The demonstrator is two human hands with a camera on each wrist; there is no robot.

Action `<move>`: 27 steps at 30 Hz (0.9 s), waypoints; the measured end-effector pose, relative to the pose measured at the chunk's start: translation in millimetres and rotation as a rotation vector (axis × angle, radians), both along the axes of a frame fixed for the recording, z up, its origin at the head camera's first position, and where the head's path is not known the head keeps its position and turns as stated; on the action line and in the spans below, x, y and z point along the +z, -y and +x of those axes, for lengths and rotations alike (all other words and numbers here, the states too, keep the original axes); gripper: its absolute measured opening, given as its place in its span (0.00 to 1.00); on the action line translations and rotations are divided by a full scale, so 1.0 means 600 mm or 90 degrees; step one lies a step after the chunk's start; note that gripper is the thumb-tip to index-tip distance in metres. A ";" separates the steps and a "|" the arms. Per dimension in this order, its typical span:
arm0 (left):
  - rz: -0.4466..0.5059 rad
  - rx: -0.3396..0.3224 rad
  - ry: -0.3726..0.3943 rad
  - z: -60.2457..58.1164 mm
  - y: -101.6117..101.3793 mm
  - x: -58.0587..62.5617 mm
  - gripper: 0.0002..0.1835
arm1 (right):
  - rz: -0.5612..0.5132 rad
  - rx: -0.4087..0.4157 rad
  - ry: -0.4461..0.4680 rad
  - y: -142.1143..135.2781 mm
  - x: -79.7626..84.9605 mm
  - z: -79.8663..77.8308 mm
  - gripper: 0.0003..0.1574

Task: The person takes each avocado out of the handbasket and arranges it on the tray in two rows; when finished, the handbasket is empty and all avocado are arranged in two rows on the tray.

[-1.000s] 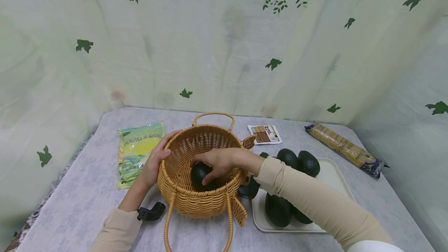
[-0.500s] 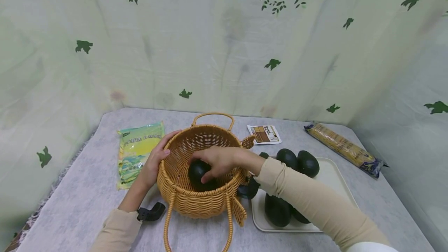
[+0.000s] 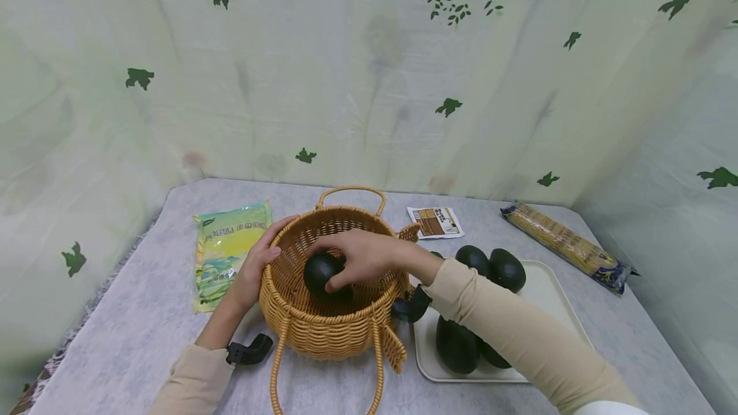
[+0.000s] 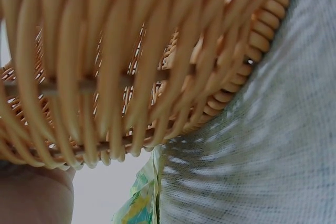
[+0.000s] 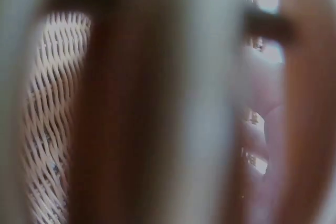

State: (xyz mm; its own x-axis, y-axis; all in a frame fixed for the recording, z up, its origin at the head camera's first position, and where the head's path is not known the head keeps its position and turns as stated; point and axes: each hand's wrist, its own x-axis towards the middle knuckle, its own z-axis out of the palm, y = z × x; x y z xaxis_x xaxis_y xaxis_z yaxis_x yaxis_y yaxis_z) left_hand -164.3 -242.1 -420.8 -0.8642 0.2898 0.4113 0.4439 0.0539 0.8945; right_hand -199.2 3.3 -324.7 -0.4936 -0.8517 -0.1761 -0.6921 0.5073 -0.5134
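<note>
A round wicker basket (image 3: 323, 338) with looped handles stands mid-table. My left hand (image 3: 254, 268) grips its left rim, thumb over the edge and fingers along the outside. My right hand (image 3: 360, 258) reaches into the basket from the right and holds a dark, smooth avocado (image 3: 319, 274) between thumb and fingers. In the left wrist view, the basket's weave (image 4: 115, 66) fills most of the picture, with part of a hand (image 4: 37, 198) below it. Blurred wicker strands cover much of the right wrist view, with the hand (image 5: 262, 93) partly showing behind them.
Right of the basket, a white tray (image 3: 553, 293) bears several dark avocados (image 3: 457, 346), partly under my right sleeve. A green-yellow bag (image 3: 230, 248) lies at left, a small white-brown packet (image 3: 436, 221) behind the basket, and a long pack of noodles (image 3: 567, 245) at back right.
My right hand has risen a little inside the basket, and the avocado has shifted up and left with it. The left hand and the basket stay where they were.
</note>
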 end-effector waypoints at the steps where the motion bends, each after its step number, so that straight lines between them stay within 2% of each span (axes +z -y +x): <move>1: 0.000 -0.001 0.001 0.000 0.000 0.000 0.32 | -0.005 -0.003 0.000 0.000 0.001 0.000 0.40; 7: 0.001 -0.003 -0.003 0.000 0.000 0.001 0.32 | -0.031 -0.017 -0.005 -0.004 0.011 0.003 0.39; 14: -0.002 0.001 -0.001 0.000 -0.001 0.001 0.32 | -0.050 -0.052 0.017 -0.011 0.019 0.006 0.38; 27: -0.003 -0.002 -0.002 0.001 -0.001 0.003 0.32 | -0.075 -0.037 0.035 -0.026 0.023 0.017 0.40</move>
State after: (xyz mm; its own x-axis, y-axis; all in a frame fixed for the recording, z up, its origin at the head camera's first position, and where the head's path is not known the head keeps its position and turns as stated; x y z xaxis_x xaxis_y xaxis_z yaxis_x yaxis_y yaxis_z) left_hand -163.9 -241.2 -419.2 -0.8621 0.2938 0.4129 0.4470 0.0570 0.8927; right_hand -188.8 18.7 -310.7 -0.5353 -0.8382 -0.1044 -0.6328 0.4798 -0.6077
